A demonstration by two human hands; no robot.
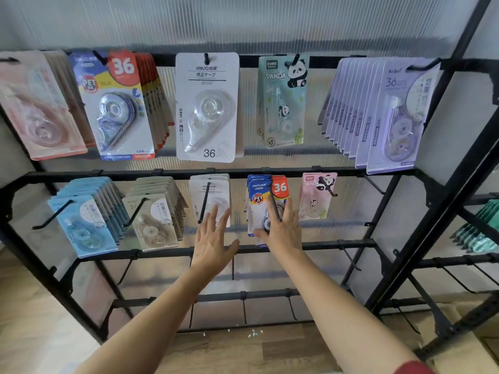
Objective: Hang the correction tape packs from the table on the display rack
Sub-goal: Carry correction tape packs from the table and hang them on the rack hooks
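While both hands are raised to the middle rail of the display rack (121, 172), no loose pack is carried in either of them. The right hand (285, 230) is laid on the front of the blue-and-red packs (263, 197), which already hang on their peg (274, 203). Its grip is not closed: the fingers are stretched nearly straight up the card and the thumb is spread out to the left across the lower end. The packs appear to be pressed back along the peg rather than pinched, though this cannot be told for certain. The left hand (214, 245) is held with its grip spread wide, the fingertips at the lower edge of the white packs (208, 193) hung on the next peg; whether they touch cannot be told.

Much of the task is judged to be done. Five pegs on the top rail are filled, among them the lilac packs (378, 112), and five on the middle rail, from the light blue packs (86, 220) and beige packs (154, 217) to the pink panda pack (316, 195). The present step is taken to be a straightening of packs already hung.

What is left cannot be counted, since the table is out of view. Bare pegs (349, 256) are seen on the lower rails, so room remains for more.
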